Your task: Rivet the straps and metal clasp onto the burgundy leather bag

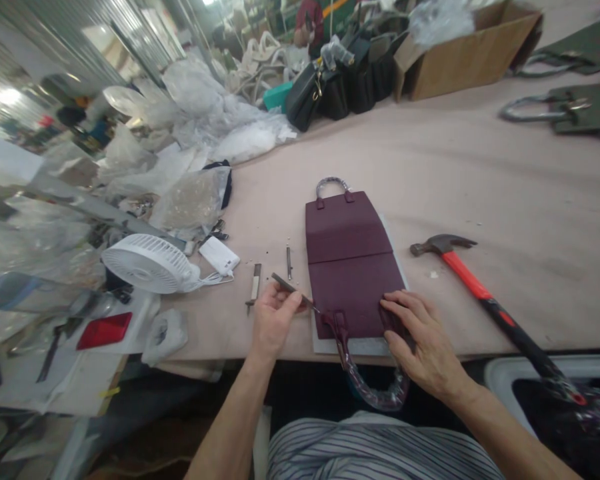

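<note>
A burgundy leather bag panel (353, 287) lies flat on the table with its near end at the table edge. A plastic-wrapped handle (375, 393) loops off that near end, and another wrapped handle (333, 183) stands at the far end. My left hand (275, 317) is closed on a thin metal punch (293, 288), its tip touching near the left handle tab (336, 325). My right hand (423, 340) is bent around the right handle end, thumb and fingers at its tab, which is partly hidden. A pale sheet (325, 345) shows under the panel.
A claw hammer (470, 283) lies at right. Left of the panel are a slim metal tool (289, 262), a flat-bladed tool (255, 287), a white fan (147, 263) and a power bank (220, 255). Dark bags (330, 87) and a cardboard box (470, 57) stand at the back.
</note>
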### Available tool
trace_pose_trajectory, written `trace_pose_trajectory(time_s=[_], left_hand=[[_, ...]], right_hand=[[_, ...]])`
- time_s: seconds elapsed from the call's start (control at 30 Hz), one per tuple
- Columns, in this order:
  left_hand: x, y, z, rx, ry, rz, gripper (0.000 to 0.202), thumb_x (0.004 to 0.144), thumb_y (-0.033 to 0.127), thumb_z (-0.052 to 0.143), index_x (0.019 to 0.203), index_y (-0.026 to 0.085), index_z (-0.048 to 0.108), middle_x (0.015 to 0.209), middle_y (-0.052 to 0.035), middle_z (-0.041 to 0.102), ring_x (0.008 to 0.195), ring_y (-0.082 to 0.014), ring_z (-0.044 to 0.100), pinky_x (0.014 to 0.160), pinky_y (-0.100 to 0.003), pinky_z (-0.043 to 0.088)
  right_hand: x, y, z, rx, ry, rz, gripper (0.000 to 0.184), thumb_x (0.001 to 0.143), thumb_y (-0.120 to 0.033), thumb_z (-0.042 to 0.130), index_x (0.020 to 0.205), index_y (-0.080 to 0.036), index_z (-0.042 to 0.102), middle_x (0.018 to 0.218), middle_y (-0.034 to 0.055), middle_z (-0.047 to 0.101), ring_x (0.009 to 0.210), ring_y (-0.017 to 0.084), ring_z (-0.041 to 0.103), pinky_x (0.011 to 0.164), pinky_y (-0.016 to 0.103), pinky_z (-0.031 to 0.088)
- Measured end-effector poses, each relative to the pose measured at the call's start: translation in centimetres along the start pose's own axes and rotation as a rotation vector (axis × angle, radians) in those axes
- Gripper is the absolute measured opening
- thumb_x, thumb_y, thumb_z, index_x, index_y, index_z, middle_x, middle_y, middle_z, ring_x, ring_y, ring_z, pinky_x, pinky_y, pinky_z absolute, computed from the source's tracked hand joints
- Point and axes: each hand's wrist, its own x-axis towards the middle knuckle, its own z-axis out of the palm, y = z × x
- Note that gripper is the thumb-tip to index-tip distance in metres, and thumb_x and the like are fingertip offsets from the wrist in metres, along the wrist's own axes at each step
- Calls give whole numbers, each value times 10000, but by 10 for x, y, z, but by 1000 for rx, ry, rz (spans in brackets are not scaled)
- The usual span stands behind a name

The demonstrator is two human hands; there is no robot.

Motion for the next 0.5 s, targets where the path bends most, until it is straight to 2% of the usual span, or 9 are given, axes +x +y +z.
trace_pose_trajectory(time_s=[0.1, 0.2, 0.27, 0.33, 0.5], left_hand=[[-16, -14, 22, -21, -39, 117, 378, 793, 442, 786, 959, 153, 609, 875, -80, 751, 821, -217, 761, 731, -310, 643], [-27, -27, 33, 14, -90, 259, 253, 881, 348, 714, 1008, 150, 621, 968, -97, 750, 908, -199, 758, 838, -311, 637], [-30, -33, 34, 71, -119, 347, 172, 919, 276, 667, 1035, 156, 624, 1016, -96, 744, 956, -187, 749, 892, -308, 621], [-32, -37, 32, 151, -130, 392, 145, 926, 234, 652, 1051, 163, 633, 1054, -99, 742, 974, -181, 742, 885, -289, 614], [-31, -41, 26, 239, -140, 380, 178, 901, 227, 690, 1072, 181, 662, 1029, -84, 769, 923, -177, 750, 873, -288, 614]], right_hand=[[0, 0, -1, -1, 4, 6, 374, 950, -312, 525, 1301, -195, 573, 1340, 124, 561, 1298, 314, 463, 1098, 556, 430], [0, -1, -1, -9, 5, -3, 365, 953, -310, 523, 1293, -186, 572, 1330, 129, 565, 1292, 312, 463, 1089, 548, 440], [1, -1, -1, -8, 3, -6, 363, 958, -307, 515, 1293, -181, 569, 1330, 131, 563, 1290, 309, 463, 1093, 546, 436], [1, -2, 0, -5, 2, -2, 364, 959, -304, 512, 1296, -178, 569, 1332, 132, 561, 1289, 306, 465, 1098, 546, 430], [1, -2, -1, -15, -5, 18, 376, 951, -304, 523, 1302, -183, 583, 1333, 128, 571, 1290, 309, 473, 1102, 548, 433]])
